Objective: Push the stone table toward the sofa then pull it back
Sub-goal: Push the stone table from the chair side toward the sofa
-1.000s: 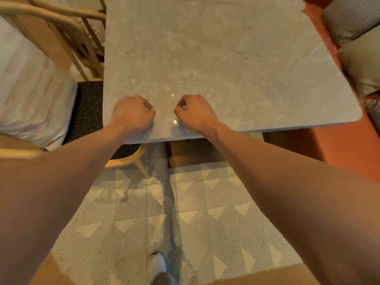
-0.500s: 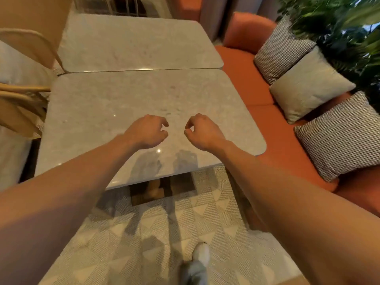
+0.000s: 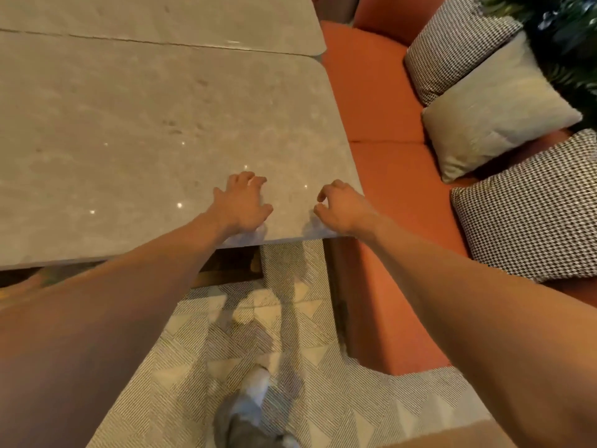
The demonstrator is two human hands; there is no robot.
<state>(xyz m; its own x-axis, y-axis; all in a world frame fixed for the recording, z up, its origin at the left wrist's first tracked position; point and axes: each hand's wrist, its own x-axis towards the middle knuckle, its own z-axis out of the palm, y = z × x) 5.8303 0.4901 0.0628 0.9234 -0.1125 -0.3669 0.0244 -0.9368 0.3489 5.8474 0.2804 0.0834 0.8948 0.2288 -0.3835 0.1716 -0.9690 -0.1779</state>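
head view, looking steeply down, items noted left to right. stone bench (image 3: 135,124) fills the upper left, grey and mottled with small glints; its near edge runs across the lower left and its rounded right corner overhangs the seat of the sofa (image 3: 384,156), so bench and sofa are close together at that side. second stone slab (image 3: 161,14) lies directly behind it, the two separated by a thin seam. left hand (image 3: 242,205) rests palm down on the bench top near the near edge, fingers (image 3: 250,181) spread and slightly bent, open and gripping nothing. right hand (image 3: 342,206) sits just beside the near right corner of the bench, fingers loosely curled with a gap between thumb and forefinger, holding nothing; whether it touches the stone cannot be determined. both forearms are bare and reach in from the bottom of the frame. patterned rug (image 3: 290,334) lies below the bench edge, with one foot (image 3: 248,405) on it, blurred. dark bench base (image 3: 232,263) is partly visible under the top. orange sofa carries three cushions along its back: checked cushion (image 3: 452,50), plain beige cushion (image 3: 497,108), second checked cushion (image 3: 529,208). green foliage (image 3: 568,37) occupies the upper right corner.
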